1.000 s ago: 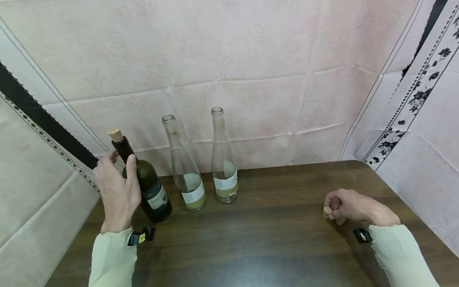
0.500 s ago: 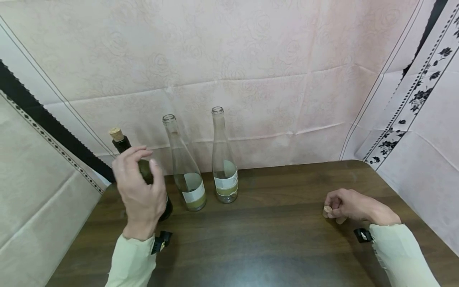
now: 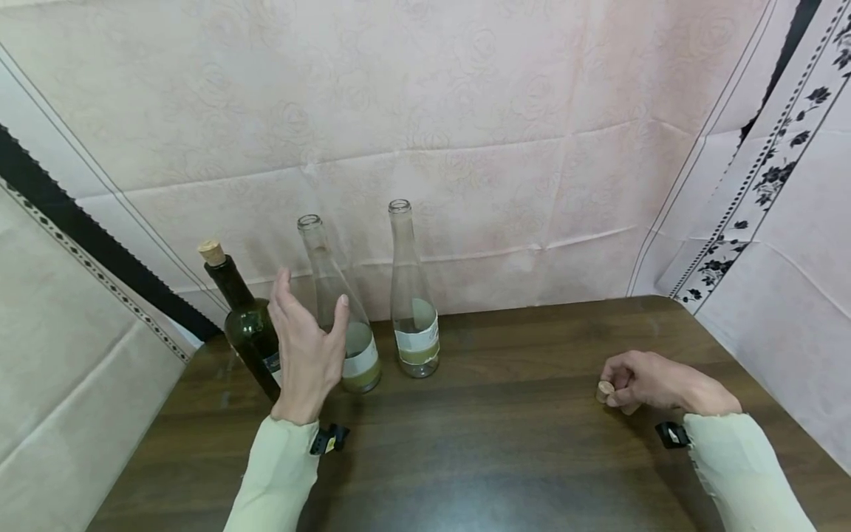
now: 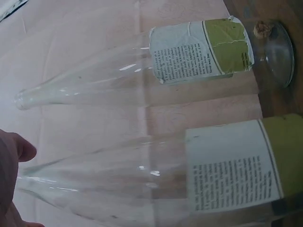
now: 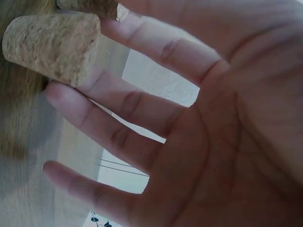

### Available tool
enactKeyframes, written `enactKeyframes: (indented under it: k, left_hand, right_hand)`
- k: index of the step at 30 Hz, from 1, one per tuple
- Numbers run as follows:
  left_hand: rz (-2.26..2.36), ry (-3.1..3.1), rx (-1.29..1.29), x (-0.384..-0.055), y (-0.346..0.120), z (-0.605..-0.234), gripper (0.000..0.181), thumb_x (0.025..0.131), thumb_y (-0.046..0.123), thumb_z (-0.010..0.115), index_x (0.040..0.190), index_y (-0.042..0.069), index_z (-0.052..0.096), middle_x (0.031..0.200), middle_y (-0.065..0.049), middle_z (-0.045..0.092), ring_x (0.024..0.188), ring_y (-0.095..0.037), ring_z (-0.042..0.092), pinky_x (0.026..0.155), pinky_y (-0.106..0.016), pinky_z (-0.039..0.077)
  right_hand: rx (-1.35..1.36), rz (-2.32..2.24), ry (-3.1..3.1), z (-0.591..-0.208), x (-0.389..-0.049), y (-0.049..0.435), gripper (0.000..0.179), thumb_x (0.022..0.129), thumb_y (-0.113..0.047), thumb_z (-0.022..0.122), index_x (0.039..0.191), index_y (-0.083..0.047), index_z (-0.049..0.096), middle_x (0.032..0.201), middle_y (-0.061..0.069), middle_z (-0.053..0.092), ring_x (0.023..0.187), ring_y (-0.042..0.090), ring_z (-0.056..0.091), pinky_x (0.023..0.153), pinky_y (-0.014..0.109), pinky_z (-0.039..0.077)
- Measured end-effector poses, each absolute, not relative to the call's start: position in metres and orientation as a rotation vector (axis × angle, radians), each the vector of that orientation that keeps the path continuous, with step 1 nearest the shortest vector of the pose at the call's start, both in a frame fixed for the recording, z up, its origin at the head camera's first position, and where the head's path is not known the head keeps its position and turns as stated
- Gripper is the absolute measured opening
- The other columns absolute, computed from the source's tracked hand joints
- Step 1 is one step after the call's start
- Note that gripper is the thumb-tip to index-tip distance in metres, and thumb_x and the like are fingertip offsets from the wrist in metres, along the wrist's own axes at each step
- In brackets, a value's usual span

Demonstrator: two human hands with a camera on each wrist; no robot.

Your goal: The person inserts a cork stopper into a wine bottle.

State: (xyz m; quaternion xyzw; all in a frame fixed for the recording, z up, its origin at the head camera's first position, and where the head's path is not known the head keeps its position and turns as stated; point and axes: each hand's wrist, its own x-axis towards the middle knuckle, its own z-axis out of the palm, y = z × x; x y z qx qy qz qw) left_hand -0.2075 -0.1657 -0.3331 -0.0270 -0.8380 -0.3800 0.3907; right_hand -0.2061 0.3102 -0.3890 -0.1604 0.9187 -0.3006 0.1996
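Observation:
My left hand [image 3: 308, 358], fingers extended and thumb apart, is raised before the left clear glass bottle [image 3: 360, 362]. It hides part of that bottle and of the dark green wine bottle [image 3: 247, 325], whose mouth holds a cork stopper [image 3: 212, 253]. To the right stands a second clear bottle [image 3: 417, 340]; both clear ones have uncorked mouths. The left wrist view shows their labels [image 4: 234, 168] close up. On the right side my right hand [image 3: 648, 380] pinches a cork [image 5: 90, 7] with thumb and forefinger. Another cork [image 5: 52, 45] is at its middle fingertips.
The bottles stand near the back edge of a brown wooden table [image 3: 505, 428]. A pale patterned cloth [image 3: 479, 148] hangs right behind them, and cloth panels [image 3: 791, 295] flank both sides.
My left hand has moved right, away from the dark wine bottle, over to the left clear bottle. The bottles and my right hand with the corks stay in place.

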Motion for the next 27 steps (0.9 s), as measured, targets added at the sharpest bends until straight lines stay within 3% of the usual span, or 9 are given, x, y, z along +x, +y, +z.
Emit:
enactKeyframes:
  k: [12,19,27]
  left_hand:
    - [-1.059,-2.337,-0.03,-0.218,-0.174,-0.34,0.081,0.094,0.052,0.051,0.153,0.015,0.009,0.154,-0.013,0.027,0.142,-0.031,0.027,0.114,-0.052,0.027]
    - [-1.008,-2.414,-0.025,-0.221,-0.173,-0.342,0.072,0.094,0.059,0.044,0.145,0.01,0.03,0.141,-0.019,0.041,0.128,-0.034,0.042,0.104,-0.053,0.036]
    - [-1.006,-2.472,-0.01,-0.22,-0.174,-0.343,0.073,0.092,0.064,0.043,0.14,0.01,0.035,0.136,-0.018,0.045,0.125,-0.034,0.044,0.102,-0.053,0.038]
  right_hand:
    - [-0.55,-0.937,2.496,-0.391,-0.208,0.313,0.012,0.083,-0.006,0.071,0.09,-0.004,0.063,0.084,0.009,0.07,0.073,0.014,0.064,0.062,0.028,0.055]
    - [-0.567,-0.945,2.47,-0.39,-0.208,0.315,0.015,0.083,-0.01,0.072,0.093,-0.003,0.063,0.086,0.01,0.069,0.073,0.012,0.063,0.063,0.028,0.055]
    - [-0.573,-0.935,2.478,-0.391,-0.21,0.316,0.013,0.087,-0.014,0.07,0.094,-0.005,0.065,0.09,0.01,0.07,0.077,0.012,0.063,0.063,0.028,0.054]
